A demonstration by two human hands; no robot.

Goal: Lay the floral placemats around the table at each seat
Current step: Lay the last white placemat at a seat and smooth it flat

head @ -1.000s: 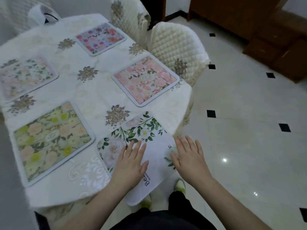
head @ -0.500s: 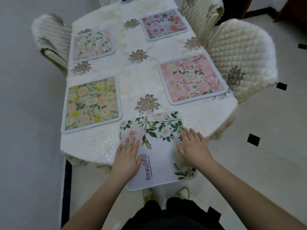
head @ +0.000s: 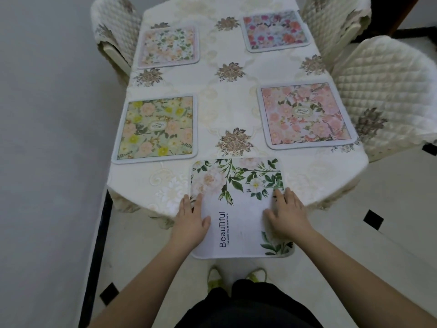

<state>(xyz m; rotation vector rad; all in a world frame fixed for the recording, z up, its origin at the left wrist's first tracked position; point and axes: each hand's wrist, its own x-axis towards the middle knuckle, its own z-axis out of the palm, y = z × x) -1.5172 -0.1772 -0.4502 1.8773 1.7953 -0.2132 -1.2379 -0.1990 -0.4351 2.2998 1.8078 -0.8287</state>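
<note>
1. Head view, the mat in hand: a white placemat (head: 240,204) printed with green leaves, pale blooms and the word "Beautiful" lies at the near end of the table (head: 227,95). Its far half sits on the tablecloth; its near half appears to reach past the table edge, above the floor and the person's shoes (head: 214,275).

2. Head view, the hands: the left hand (head: 191,218) lies flat on the mat's left edge, and the right hand (head: 287,214) lies flat on its right side. Both are spread palm down, well apart from each other, pressing rather than gripping.

3. Head view, the rest of the setting: four other mats already lie flat, a yellow-green one (head: 156,129) near left, a pink one (head: 306,114) near right, a pale one (head: 166,46) far left and a red-and-purple one (head: 275,30) far right. Quilted chairs (head: 387,91) stand at the sides.

4. Risk, as I judge it: with so much overhang, lifting the palms now could let the mat tip and slide to the floor. Pushing it forward could bunch the tablecloth or nudge it into the yellow-green mat, whose corner lies just beside it.
</note>
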